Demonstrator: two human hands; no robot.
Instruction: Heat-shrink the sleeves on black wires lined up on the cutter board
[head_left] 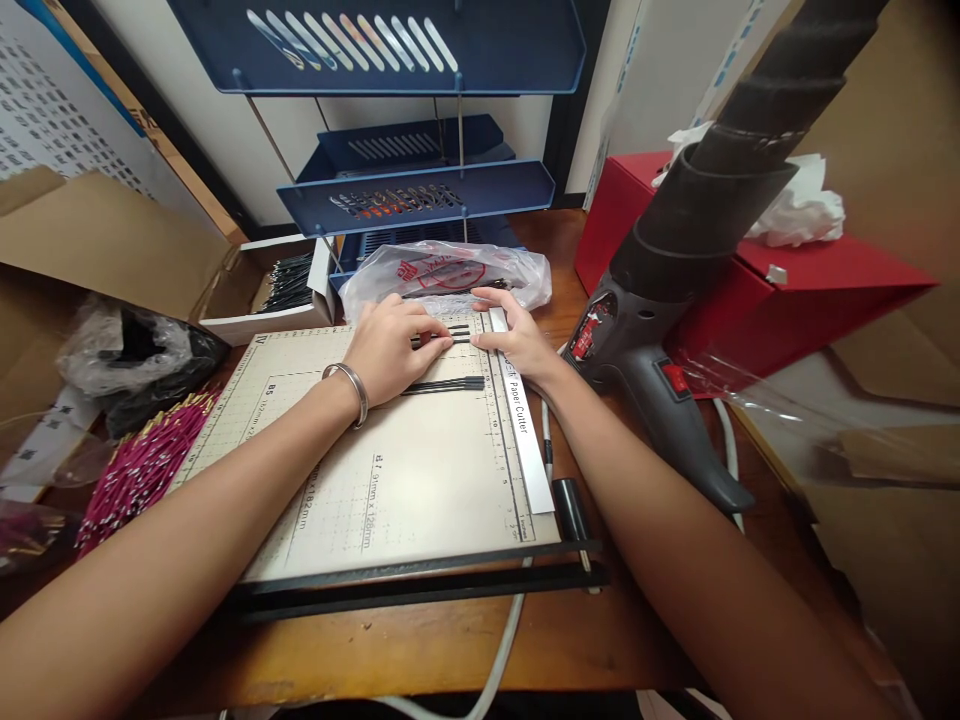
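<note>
A cream paper cutter (435, 490) with printed grid lines lies in front of me, its white guide strip (523, 430) along the right side. My left hand (394, 345), with a metal bangle on the wrist, presses thumb and fingertips together on several thin black cords (460, 334) near the board's far edge. Their ends point right, toward my right hand (521, 340). That hand rests at the top of the guide strip, thumb and fingers apart, the thumb tip close to the cord ends. Nearer me, a second row of black cords (461, 384) lies flat on the board.
A grey heat gun (660, 330) with a black nozzle stands at the right, before a red box (825, 300). Behind the cutter are a plastic bag (450, 275) and a blue rack (420, 195). Magenta cords (154, 460) and a white box (259, 318) of black cords are left.
</note>
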